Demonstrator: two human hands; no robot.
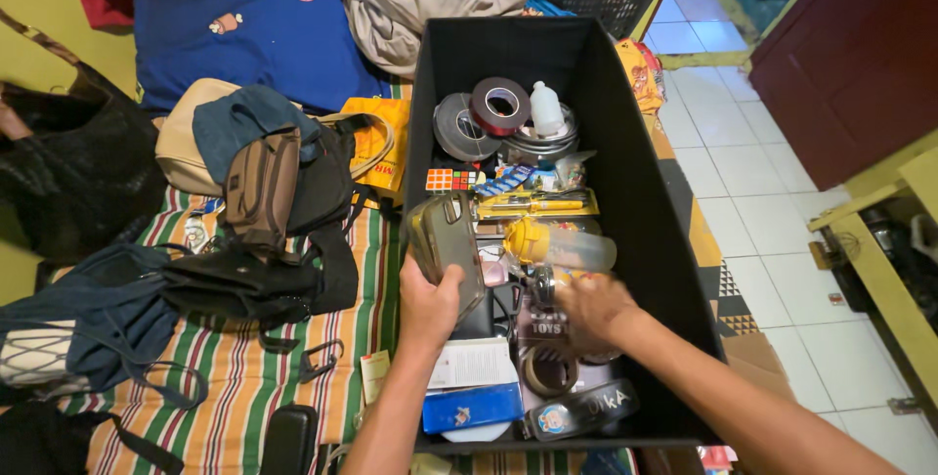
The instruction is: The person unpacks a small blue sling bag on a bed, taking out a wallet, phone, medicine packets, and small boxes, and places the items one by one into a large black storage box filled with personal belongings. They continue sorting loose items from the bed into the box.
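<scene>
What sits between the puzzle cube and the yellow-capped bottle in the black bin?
In the head view, a flat yellow packaged tool lies between the puzzle cube and the yellow-capped bottle, inside the black bin.

Two bare forearms, no sleeves.
The left hand [428,301] and right hand [594,307] wear no gloves, rings or watch that show; both arms are uncovered to the picture's lower edge.

Inside the black bin [625,192]: two tape rolls up top, one grey [457,126], one dark red [500,105]; one small white bottle [546,107]; one yellow-capped clear bottle [559,243]; one colour-cube puzzle [449,179]. Two hands, left [428,303] and right [593,307]; one phone case [446,246].
</scene>
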